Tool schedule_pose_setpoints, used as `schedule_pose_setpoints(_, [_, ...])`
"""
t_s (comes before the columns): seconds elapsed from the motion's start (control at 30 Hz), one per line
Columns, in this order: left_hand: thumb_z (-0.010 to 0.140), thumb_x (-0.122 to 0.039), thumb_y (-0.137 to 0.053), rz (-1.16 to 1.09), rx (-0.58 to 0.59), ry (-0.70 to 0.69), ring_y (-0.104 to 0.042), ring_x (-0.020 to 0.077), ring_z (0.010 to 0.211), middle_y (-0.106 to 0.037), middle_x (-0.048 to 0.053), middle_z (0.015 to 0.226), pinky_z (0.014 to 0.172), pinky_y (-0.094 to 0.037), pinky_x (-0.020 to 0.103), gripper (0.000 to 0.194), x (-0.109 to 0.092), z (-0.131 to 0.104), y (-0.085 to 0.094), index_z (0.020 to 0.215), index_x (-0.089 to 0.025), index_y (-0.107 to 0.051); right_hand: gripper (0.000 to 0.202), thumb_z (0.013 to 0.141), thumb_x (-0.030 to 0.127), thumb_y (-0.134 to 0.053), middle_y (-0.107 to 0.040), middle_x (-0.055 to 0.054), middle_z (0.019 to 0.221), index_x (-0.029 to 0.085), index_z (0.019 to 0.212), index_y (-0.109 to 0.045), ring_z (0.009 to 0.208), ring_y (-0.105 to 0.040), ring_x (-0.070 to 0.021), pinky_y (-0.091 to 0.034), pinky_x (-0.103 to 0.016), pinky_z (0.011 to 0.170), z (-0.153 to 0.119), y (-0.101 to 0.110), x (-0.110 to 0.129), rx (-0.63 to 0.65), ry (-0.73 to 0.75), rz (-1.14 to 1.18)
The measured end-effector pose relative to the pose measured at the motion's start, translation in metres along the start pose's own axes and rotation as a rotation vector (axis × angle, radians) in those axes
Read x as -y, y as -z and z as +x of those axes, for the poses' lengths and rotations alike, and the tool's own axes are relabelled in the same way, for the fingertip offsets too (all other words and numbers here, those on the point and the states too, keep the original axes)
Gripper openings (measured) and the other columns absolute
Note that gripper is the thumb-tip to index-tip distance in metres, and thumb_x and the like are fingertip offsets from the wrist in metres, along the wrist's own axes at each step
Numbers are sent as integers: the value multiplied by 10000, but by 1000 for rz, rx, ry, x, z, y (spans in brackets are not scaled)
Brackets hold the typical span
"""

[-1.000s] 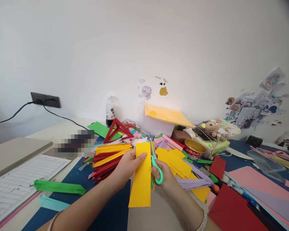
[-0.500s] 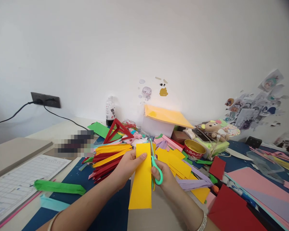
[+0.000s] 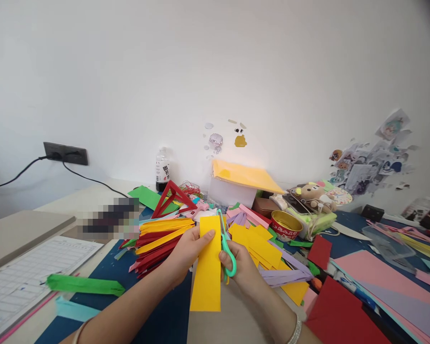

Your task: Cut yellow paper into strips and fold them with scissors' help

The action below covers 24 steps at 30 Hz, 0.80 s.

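Observation:
A long yellow paper strip [image 3: 207,282] hangs upright in the middle of the head view, pinched near its upper left edge by my left hand [image 3: 190,248]. My right hand [image 3: 238,262] grips teal-handled scissors [image 3: 230,255], with the blades pointing up along the strip's right edge. How far the blades are parted is hard to make out. To the left of my left hand lies a pile of folded red and yellow paper strips [image 3: 161,243]. Several yellow paper pieces [image 3: 260,243] lie spread just beyond my right hand.
A red-and-gold tin [image 3: 286,225] and a plush bear [image 3: 317,195] stand at the back right. Red paper sheets [image 3: 344,315] and pink sheets [image 3: 376,272] cover the right side. At left lie a green folded strip [image 3: 84,284] and a printed form [image 3: 25,277]. A bottle [image 3: 162,169] stands by the wall.
The view has shifted slightly, so the scene sits a little lower and more to the left. My hands keep the same hold on the strip and scissors, and the blades lie closer to the strip's edge.

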<state>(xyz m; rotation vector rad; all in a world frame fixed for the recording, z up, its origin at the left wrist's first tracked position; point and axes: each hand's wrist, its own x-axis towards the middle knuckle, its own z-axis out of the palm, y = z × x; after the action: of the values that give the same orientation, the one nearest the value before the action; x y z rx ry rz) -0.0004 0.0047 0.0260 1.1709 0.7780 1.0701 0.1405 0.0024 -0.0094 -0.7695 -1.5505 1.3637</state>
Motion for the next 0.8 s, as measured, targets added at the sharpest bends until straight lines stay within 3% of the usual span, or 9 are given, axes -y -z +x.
schedule_pose_setpoints(0.23, [609,-549,-652,-7,79,24,-613,175,461,-660,41,570,488,-468,264,464,7,3,3,816,-143,-567,472,602,600,-635,-496,43,519,157,716,-516,382,-429,-63,-324,-173,368,-2,-2,0,-92,-50,43])
schedule_pose_setpoints(0.43, [612,-486,-680,-10,66,39,-621,168,507,-670,52,593,510,-463,248,411,13,4,-1,786,-132,-564,438,677,594,-561,-473,50,462,160,718,-510,389,-425,-82,-314,-194,391,5,7,1,-191,33,-29])
schedule_pose_setpoints(0.53, [639,-455,-670,-5,-31,24,-647,189,625,-688,61,700,584,-484,263,363,10,4,1,797,-144,-568,428,657,564,-583,-489,54,482,175,821,-510,439,-464,-118,-332,-222,439,7,21,8,-336,14,-275])
schedule_pose_setpoints(0.63, [698,-460,-610,-1,-111,14,-650,194,652,-687,68,725,613,-494,281,338,4,5,7,817,-146,-573,457,642,467,-628,-585,26,644,218,994,-477,584,-537,-169,-351,-255,525,6,39,17,-534,-86,-720])
schedule_pose_setpoints(0.8, [714,-440,-592,-14,-187,0,-653,203,669,-682,70,733,591,-495,289,340,-4,4,11,891,-154,-544,345,570,361,-694,-578,-87,943,211,859,-581,901,-524,-267,-346,-285,614,5,60,17,-571,-149,-1268])
